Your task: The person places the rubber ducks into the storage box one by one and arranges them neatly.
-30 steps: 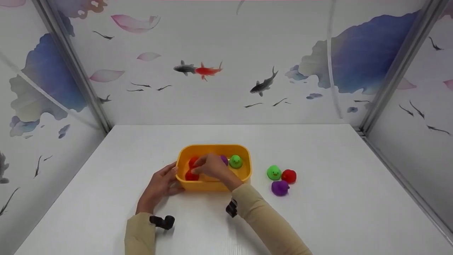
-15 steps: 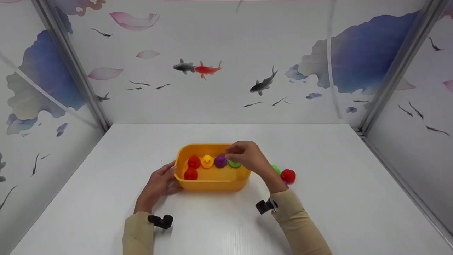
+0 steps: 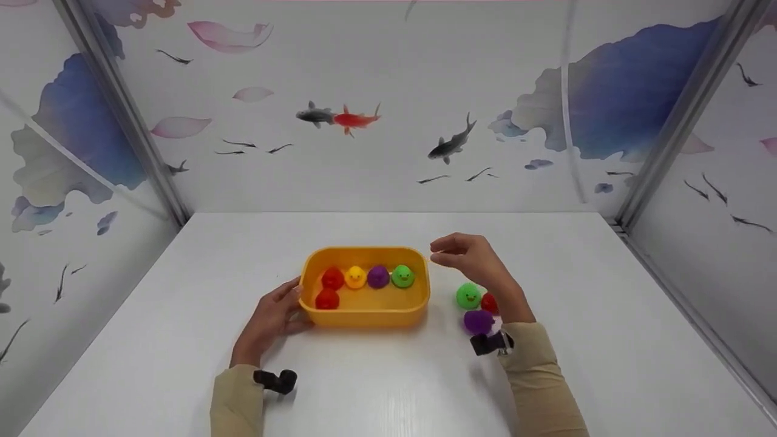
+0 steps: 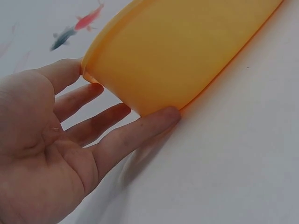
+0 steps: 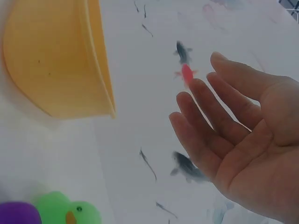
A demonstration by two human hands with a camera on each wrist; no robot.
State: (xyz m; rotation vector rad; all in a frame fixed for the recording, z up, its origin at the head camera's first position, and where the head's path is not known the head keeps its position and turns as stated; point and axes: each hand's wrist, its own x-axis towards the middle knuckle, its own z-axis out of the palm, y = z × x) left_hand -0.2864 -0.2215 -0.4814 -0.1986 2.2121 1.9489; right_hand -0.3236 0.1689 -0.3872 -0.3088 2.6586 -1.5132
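My left hand (image 3: 278, 311) rests its fingertips against the left end of a yellow plastic basin (image 3: 364, 318). In the left wrist view, the thumb (image 4: 154, 125) lies along the basin's lower corner, while the palm stays away from the wall. Inside the basin are two red toy ducks (image 3: 328, 298), a yellow duck (image 3: 355, 277), a purple duck (image 3: 378, 277) and a green duck (image 3: 403, 277). My right hand (image 3: 476, 260) hovers beyond the basin's right end, fingers loosely bent. Nothing is between its fingers in the right wrist view.
Right of the basin sit another green duck (image 3: 468, 296), a purple duck (image 3: 478, 322) and a red duck (image 3: 489, 303), partly covered by my right wrist. White panels (image 3: 388, 182) printed with fish and petals enclose the white table (image 3: 364, 388) at the back and sides.
My right hand has moved from over the red ducks inside the basin, past the green one, to outside the right end. The left hand has stayed at the basin.
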